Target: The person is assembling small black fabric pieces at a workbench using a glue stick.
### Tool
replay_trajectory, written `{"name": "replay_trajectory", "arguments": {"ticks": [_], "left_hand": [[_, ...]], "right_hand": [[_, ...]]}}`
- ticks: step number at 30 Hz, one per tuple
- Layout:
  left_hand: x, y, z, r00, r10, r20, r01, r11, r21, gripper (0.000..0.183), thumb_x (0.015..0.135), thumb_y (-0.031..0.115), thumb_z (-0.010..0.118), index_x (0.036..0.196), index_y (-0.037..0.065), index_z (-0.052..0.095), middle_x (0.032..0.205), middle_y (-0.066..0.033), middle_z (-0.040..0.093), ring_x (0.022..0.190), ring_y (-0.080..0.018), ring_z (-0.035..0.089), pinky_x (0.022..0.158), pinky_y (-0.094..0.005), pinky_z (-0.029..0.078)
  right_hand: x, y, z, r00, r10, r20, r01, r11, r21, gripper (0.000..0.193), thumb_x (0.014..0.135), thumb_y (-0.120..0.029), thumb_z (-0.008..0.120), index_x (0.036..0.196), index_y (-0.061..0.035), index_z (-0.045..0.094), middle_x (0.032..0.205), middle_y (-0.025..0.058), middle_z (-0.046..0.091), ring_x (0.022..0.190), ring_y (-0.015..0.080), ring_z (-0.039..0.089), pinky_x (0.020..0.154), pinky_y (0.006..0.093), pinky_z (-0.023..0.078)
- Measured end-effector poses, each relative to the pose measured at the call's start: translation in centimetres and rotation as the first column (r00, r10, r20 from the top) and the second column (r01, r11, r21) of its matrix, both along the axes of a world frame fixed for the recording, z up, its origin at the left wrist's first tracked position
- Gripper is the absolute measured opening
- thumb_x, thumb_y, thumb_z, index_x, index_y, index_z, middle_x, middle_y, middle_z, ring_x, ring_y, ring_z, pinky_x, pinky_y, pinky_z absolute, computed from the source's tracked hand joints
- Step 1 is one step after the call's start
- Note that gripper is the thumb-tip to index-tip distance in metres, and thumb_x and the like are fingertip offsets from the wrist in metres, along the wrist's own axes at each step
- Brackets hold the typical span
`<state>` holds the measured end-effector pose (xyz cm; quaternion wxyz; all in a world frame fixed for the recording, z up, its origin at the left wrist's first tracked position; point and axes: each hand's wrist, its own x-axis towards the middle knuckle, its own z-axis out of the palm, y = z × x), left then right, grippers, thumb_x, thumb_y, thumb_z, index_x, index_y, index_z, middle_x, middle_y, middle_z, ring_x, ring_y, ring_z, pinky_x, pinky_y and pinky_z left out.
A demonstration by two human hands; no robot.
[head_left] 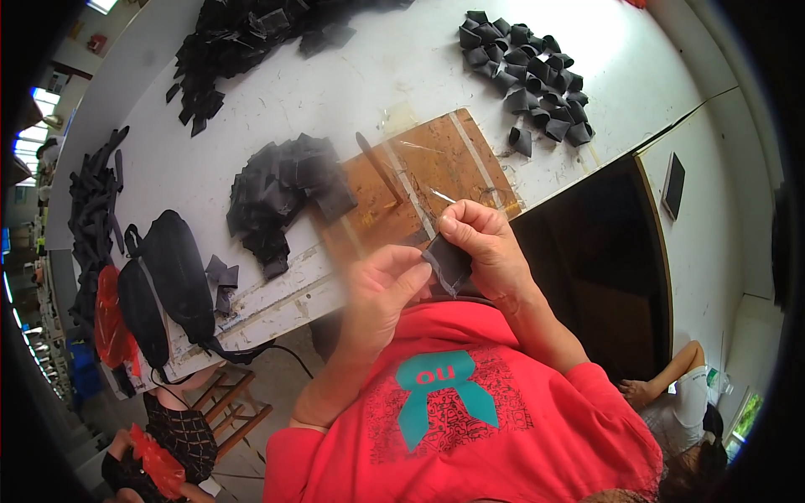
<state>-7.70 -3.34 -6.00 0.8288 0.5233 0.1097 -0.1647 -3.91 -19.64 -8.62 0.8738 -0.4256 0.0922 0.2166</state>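
Observation:
Close to my body, at the near edge of the table, a small black fabric piece (448, 265) is held between both hands. My left hand (387, 287) pinches its left edge with thumb and fingers. My right hand (486, 243) grips its upper right side, with the thumb on top. A thin pale pointed tool (443, 196) shows just beyond my right fingers; I cannot tell if it is held or lies behind them. Beyond the hands is a brown wooden board (436, 151) with pale strips across it and a dark flat stick (379, 168) on it.
Flat black fabric pieces (289, 189) are heaped left of the board. Folded black pieces (532, 80) lie at far right, a larger black pile (251, 42) at the back. Black strips (92, 210), a black bag (172, 277) and a phone (673, 186) lie around. People sit at both lower sides.

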Motion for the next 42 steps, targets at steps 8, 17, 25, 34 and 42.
{"name": "replay_trajectory", "arguments": {"ticks": [8,17,25,34,42], "left_hand": [[-0.4,-0.3,-0.7,0.954,0.117,0.275,-0.197,0.938,0.284,0.012,0.089,0.009,0.064,0.094,-0.001,0.061,0.082,-0.0023,0.063,0.073,-0.0072,0.057,0.065,-0.0230,0.048],[0.5,-1.6,-2.1,0.654,0.008,0.757,-0.678,0.449,0.581,0.017,0.079,-0.003,0.064,0.095,-0.001,0.060,0.083,-0.0116,0.064,0.068,-0.0242,0.065,0.060,-0.0328,0.051],[1.2,2.3,0.4,0.989,0.145,0.014,-0.128,0.910,-0.395,0.031,0.078,-0.008,0.059,0.108,0.000,0.051,0.085,-0.0071,0.059,0.049,-0.0009,0.040,0.039,-0.0161,0.027],[2.0,0.5,0.0,0.645,0.140,0.751,-0.636,0.643,0.426,0.019,0.079,-0.013,0.054,0.096,-0.006,0.058,0.086,-0.0058,0.060,0.065,-0.0050,0.053,0.060,-0.0174,0.045],[5.3,3.3,6.3,0.976,0.090,0.197,0.072,0.724,-0.686,0.028,0.085,-0.007,0.047,0.111,0.001,0.050,0.085,-0.0183,0.063,0.035,-0.0016,0.032,0.035,-0.0162,0.025]], "right_hand": [[-0.8,1.3,2.4,0.657,0.225,0.720,0.541,0.524,-0.657,0.022,0.075,-0.013,0.074,0.090,-0.0019,0.062,0.082,0.0092,0.057,0.070,0.0181,0.057,0.058,0.0277,0.047],[-0.9,3.5,2.0,0.543,0.411,0.732,0.616,0.398,-0.680,0.018,0.072,0.001,0.069,0.087,-0.0022,0.060,0.079,0.0100,0.056,0.061,0.0221,0.058,0.051,0.0319,0.047],[-0.3,3.8,1.5,0.851,0.108,0.514,0.226,0.809,-0.543,0.007,0.078,0.001,0.061,0.085,0.0001,0.061,0.074,0.0024,0.059,0.062,0.0117,0.055,0.053,0.0250,0.045],[1.0,3.8,3.6,0.953,0.278,0.123,-0.287,0.956,0.062,0.023,0.091,-0.026,0.060,0.077,-0.0087,0.054,0.063,-0.0075,0.039,0.056,0.0037,0.031,0.048,0.0212,0.026],[5.7,1.9,11.0,0.788,0.343,0.511,-0.161,0.916,-0.366,0.032,0.093,-0.030,0.059,0.082,-0.0005,0.061,0.071,-0.0019,0.059,0.065,0.0030,0.050,0.056,0.0187,0.040]]}}
